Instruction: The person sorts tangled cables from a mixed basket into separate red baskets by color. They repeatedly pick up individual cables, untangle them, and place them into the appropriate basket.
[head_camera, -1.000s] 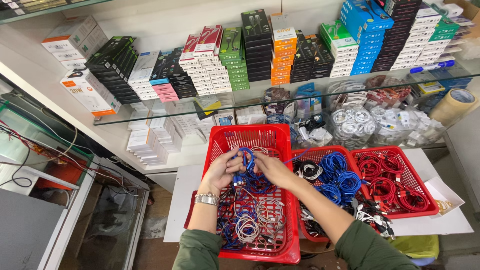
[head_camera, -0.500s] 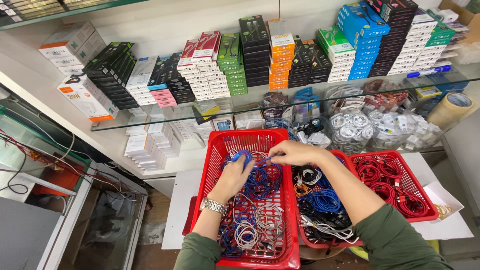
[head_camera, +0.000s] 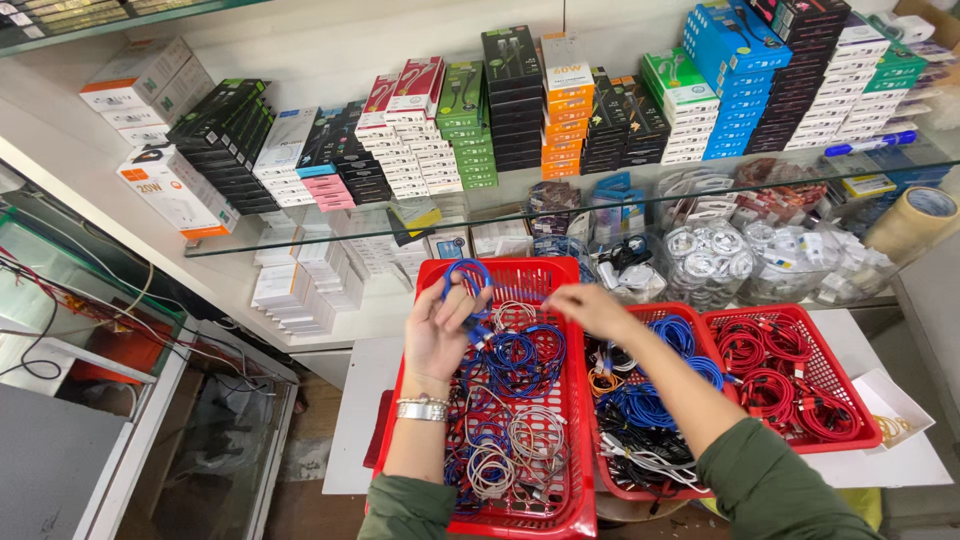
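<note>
My left hand (head_camera: 440, 325) is raised over the left red basket (head_camera: 560, 500) and grips a coiled blue cable (head_camera: 466, 277) whose loop stands above the fingers. My right hand (head_camera: 588, 306) hovers at the far right rim of the same basket, fingers curled, apparently pinching the other end of the blue cable; the grip is blurred. The basket holds several coiled blue, white and red cables (head_camera: 515, 400). A metal watch (head_camera: 421, 408) sits on my left wrist.
A middle red basket (head_camera: 612, 487) holds blue, black and white cables. A right red basket (head_camera: 850, 400) holds red cables. Glass shelves (head_camera: 300, 235) behind carry stacked small boxes and bagged white cables (head_camera: 705, 255). A tape roll (head_camera: 915, 220) stands at the right. The baskets rest on a white table (head_camera: 350, 430).
My left hand has lifted and turned palm-up with the blue cable loop. My right hand has moved slightly right, toward the basket's far right rim.
</note>
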